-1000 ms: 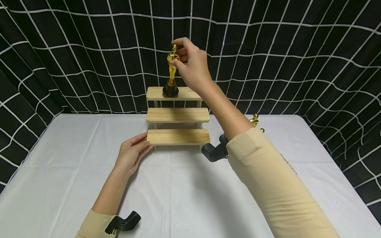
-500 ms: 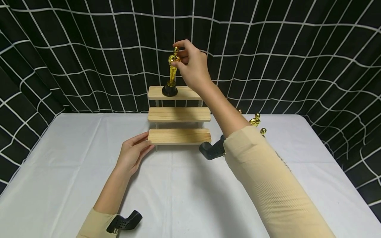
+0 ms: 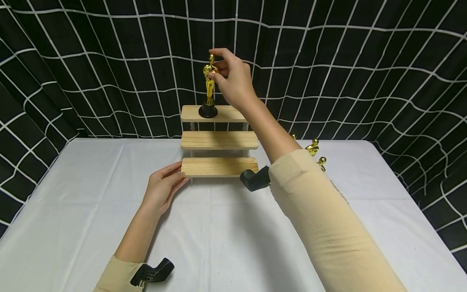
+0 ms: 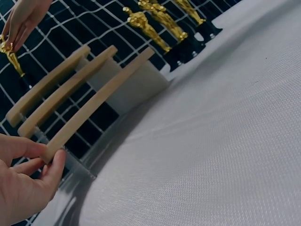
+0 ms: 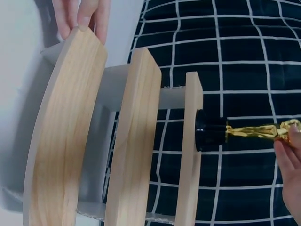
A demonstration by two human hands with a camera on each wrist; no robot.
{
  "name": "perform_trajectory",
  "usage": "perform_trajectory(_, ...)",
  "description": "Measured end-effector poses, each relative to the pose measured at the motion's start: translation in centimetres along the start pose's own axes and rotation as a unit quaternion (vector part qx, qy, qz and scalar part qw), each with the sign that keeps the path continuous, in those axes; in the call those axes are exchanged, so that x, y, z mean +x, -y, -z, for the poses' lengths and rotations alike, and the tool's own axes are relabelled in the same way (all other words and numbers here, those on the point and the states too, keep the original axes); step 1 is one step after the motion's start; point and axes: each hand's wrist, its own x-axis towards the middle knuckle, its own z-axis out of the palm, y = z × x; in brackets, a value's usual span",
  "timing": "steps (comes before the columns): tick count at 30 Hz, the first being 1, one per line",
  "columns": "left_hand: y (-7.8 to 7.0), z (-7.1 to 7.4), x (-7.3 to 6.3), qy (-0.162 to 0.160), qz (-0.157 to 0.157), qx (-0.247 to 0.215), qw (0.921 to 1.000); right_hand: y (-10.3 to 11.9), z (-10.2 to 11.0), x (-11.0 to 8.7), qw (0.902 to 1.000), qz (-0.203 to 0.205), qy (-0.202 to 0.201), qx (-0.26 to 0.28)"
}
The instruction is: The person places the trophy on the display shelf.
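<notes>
We take this for a lab-like recording corner: white-gridded black curtains [image 3: 146,38] hang around a white-draped surface [image 3: 215,235], with black wrist-worn devices [image 3: 153,273].

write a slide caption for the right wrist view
Right hand holds a gold statuette on the top shelf; left hand grips the bottom shelf by its end.

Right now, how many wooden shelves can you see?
3: the top shelf, under the golden figurine in the right hand; the middle shelf; and the bottom shelf, its end gripped by the left hand. None seems hidden.
</notes>
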Motion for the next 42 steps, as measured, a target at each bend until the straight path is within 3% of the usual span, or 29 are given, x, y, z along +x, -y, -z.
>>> perform_trajectory(22, -0.1, 0.0, -0.1, 0.0, 0.001, 0.002, 1.0, -0.6, -0.7, -0.3, 0.9981, -0.011, -0.016, 0.059)
perform_trajectory(33, -0.3, -0.1, -0.3, 0.001, 0.002, 0.002, 1.0, -1.3, 0.0, -1.7, 0.9976, -0.03, -0.008, 0.062)
perform_trajectory(42, -0.3, -0.1, -0.3, 0.0, 0.002, 0.0, 1.0, -1.9, -0.1, -3.5, 0.9947, -0.036, -0.009, 0.095)
